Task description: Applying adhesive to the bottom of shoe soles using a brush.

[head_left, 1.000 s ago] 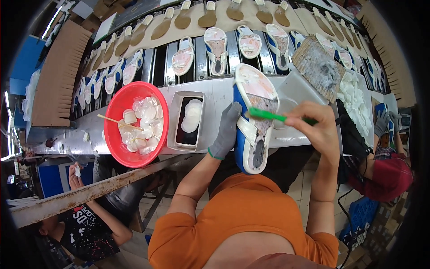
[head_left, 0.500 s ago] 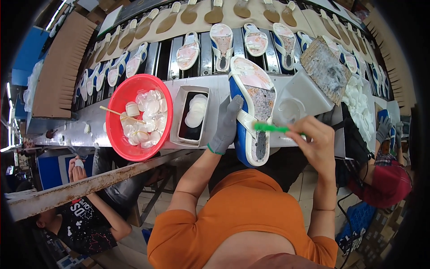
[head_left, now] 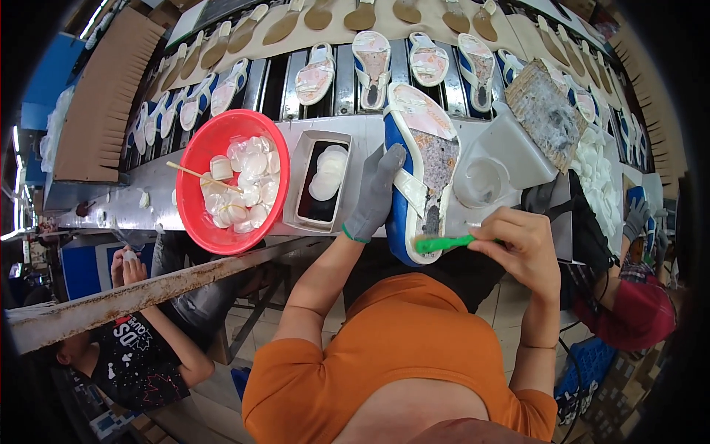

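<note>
Head view, center: left hand (head_left: pixel 376 189) gripping sandal (head_left: pixel 438 164) side, right hand (head_left: pixel 523 246) pinching brush (head_left: pixel 447 243), fingers closed; possible risk: left grip slackening, sandal twisting, brush skidding.

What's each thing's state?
Blue and white sandal: held, exposed face patchy
Slim green brush: held, head at sandal's heel
Gray gloved left hand: gripping sandal
Bare right hand: gripping brush
Round red plastic basin: open, holding whitish discs
Pale rectangular box: open, white discs inside
</note>
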